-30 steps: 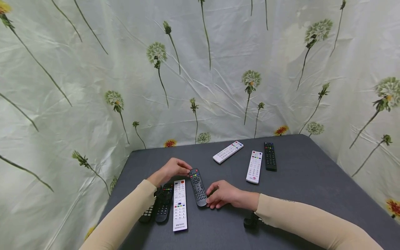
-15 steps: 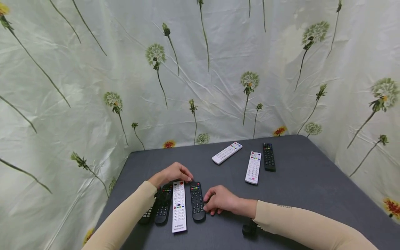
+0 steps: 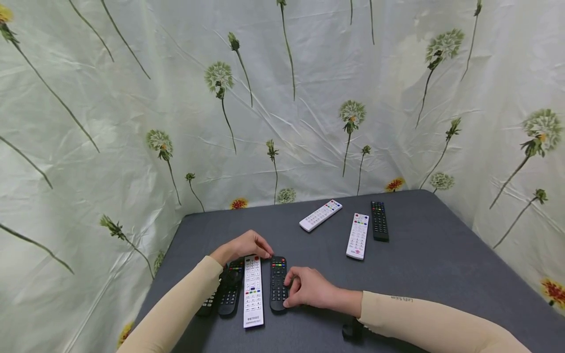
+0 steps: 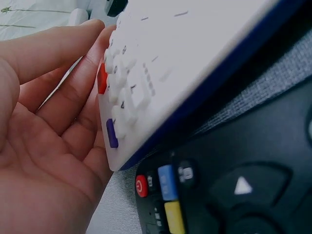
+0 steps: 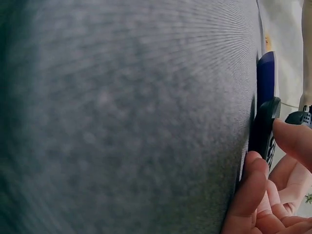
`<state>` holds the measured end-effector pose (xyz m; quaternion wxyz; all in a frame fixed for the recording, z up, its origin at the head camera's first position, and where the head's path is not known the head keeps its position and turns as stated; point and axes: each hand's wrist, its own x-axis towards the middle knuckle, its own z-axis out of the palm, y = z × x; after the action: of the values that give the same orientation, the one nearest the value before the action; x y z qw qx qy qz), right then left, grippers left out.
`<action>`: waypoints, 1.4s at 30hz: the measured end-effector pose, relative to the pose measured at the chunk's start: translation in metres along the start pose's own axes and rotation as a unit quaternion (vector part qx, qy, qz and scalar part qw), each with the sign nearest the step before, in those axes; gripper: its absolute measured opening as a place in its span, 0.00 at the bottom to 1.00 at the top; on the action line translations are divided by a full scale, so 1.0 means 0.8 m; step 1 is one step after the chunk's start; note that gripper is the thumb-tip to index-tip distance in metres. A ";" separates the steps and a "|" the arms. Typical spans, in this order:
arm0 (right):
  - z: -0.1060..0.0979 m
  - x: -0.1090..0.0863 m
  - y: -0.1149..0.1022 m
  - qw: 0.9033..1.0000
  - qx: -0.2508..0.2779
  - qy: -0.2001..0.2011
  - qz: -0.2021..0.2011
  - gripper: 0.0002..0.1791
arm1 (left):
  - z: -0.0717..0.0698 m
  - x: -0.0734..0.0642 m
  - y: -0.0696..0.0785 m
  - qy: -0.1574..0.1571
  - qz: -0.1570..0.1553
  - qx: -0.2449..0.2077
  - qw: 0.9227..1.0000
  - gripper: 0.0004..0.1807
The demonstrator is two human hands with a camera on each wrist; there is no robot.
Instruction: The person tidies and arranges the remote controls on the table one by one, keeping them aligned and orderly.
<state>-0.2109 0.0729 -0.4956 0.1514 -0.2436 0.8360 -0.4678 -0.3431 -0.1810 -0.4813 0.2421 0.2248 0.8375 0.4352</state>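
Dark-grey tabletop [image 3: 415, 250]: I log one slim black plastic remote [image 3: 277, 284], seemingly steadied sideways by right hand [image 3: 311, 288], digits apart, and endwise by left hand [image 3: 248, 246], grip untellable.

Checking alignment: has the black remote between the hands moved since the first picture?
Yes: against the long white remote, the black remote moved nearer the camera.

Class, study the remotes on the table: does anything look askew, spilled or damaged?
Yes: the rear white remote looks askew. It slants sharply across the table, while the black remote touched by the right hand lies nearly lengthwise. No spill or obvious damage shows.
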 end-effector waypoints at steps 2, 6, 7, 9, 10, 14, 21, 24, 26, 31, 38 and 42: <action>0.000 -0.001 -0.001 1.000 -0.003 -0.001 -0.002 0.23 | 0.001 -0.001 0.001 -0.004 0.004 -0.001 1.000 0.06; 0.001 -0.003 -0.003 1.000 -0.012 0.000 -0.011 0.25 | 0.002 -0.004 0.003 -0.006 0.001 -0.007 1.000 0.06; 0.002 -0.004 -0.004 1.000 -0.016 0.002 -0.015 0.26 | 0.003 -0.004 0.003 -0.006 0.000 -0.006 1.000 0.06; 0.003 -0.005 -0.006 0.999 -0.032 0.010 -0.021 0.29 | 0.003 -0.004 0.004 -0.005 0.001 -0.001 1.000 0.07; 0.004 -0.005 -0.007 0.999 -0.041 0.014 -0.024 0.31 | 0.004 -0.004 0.005 -0.005 0.004 0.003 1.000 0.07; 0.007 -0.006 -0.009 0.997 -0.074 0.028 -0.027 0.36 | 0.006 -0.003 0.008 -0.003 0.010 0.027 1.000 0.09; 0.007 -0.006 -0.008 0.996 -0.081 0.024 -0.022 0.37 | 0.010 -0.003 0.009 -0.009 0.003 0.036 0.999 0.08; 0.007 -0.006 -0.007 0.997 -0.074 0.020 -0.020 0.36 | 0.010 -0.003 0.009 -0.006 0.003 0.037 0.999 0.07; 0.007 -0.005 -0.007 0.997 -0.071 0.019 -0.021 0.36 | 0.009 -0.003 0.009 -0.003 -0.001 0.039 0.999 0.07; 0.004 -0.005 -0.007 0.998 -0.060 0.013 -0.024 0.35 | 0.007 0.000 0.011 -0.002 -0.005 0.038 0.999 0.06; -0.023 0.006 -0.006 0.999 0.043 0.022 0.014 0.29 | 0.005 0.015 0.019 0.054 -0.008 -0.008 0.999 0.09; -0.052 0.023 0.005 0.988 0.112 0.087 0.065 0.25 | 0.007 0.038 0.033 0.102 -0.009 -0.035 0.994 0.14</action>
<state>-0.2475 0.0941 -0.4778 0.1344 -0.1284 0.8025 -0.5669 -0.3589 -0.1458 -0.4683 0.1667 0.1629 0.8442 0.4826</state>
